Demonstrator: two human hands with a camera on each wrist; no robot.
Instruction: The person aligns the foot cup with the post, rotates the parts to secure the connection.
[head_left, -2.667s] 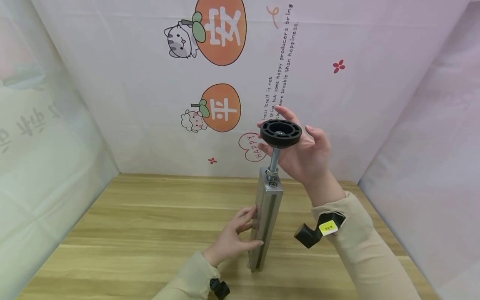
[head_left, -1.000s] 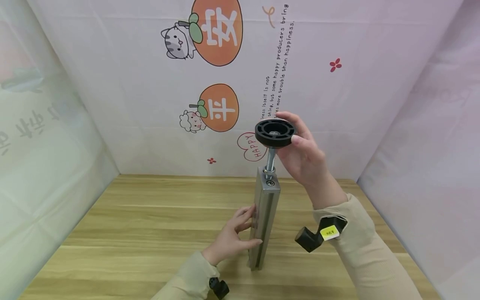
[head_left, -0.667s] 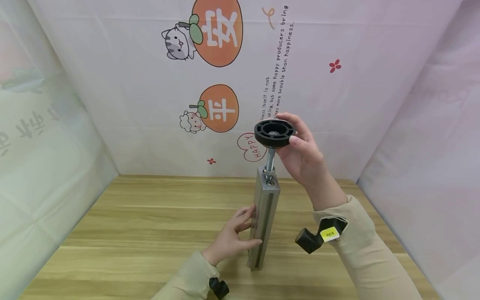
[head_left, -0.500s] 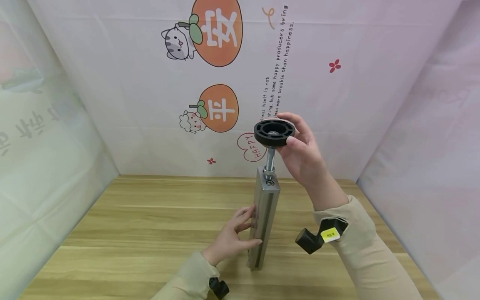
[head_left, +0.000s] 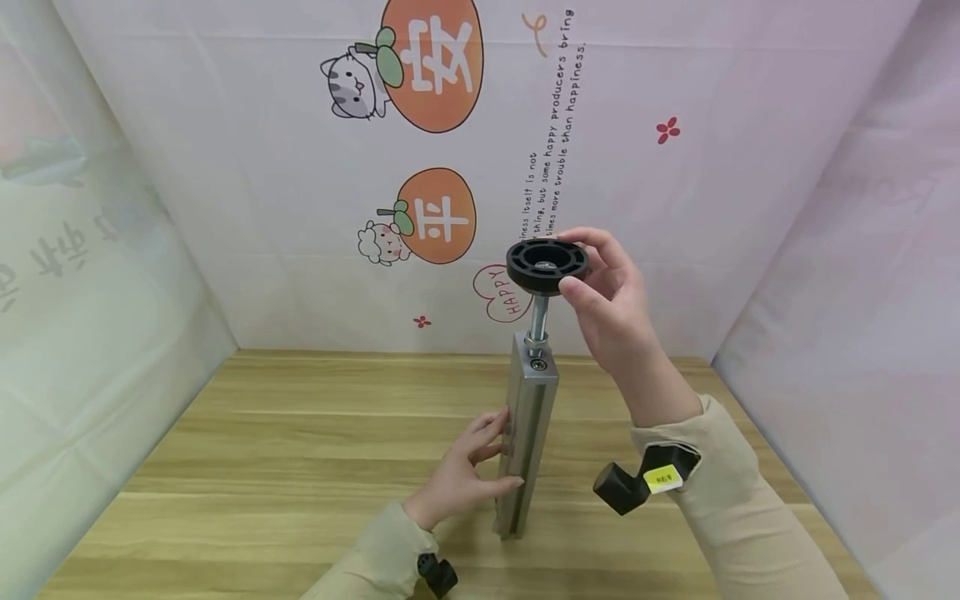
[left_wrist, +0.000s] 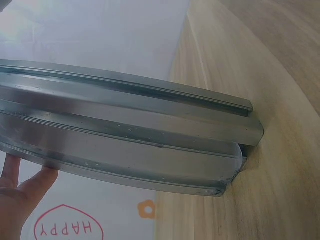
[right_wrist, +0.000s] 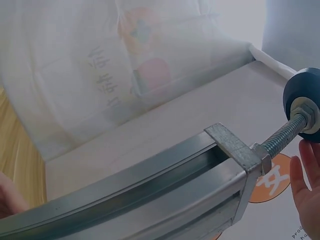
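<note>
An aluminium profile (head_left: 529, 442) stands upright on the wooden table, a little right of centre in the head view. My left hand (head_left: 459, 479) grips its lower half, thumb in front and fingers along the left side. On top is a black round levelling foot (head_left: 534, 283) on a threaded rod (head_left: 539, 313), its hollow underside facing up. My right hand (head_left: 618, 321) pinches the disc at its right edge, thumb tip on the near rim and fingers behind. The right wrist view shows a hex nut (right_wrist: 261, 159) seated against the profile's end cap (right_wrist: 234, 145).
The wooden tabletop (head_left: 300, 450) spreads around the profile's base. Behind it rises a white printed cloth (head_left: 262, 167) with orange fruit drawings. More cloth hangs at the left (head_left: 75, 275) and right (head_left: 847, 333). A black wrist camera (head_left: 622, 487) sits below my right wrist.
My right hand has gone from spread fingers behind the foot to pinching its rim, and its thumb has slid left along the near edge. The left hand and profile stay almost still.
</note>
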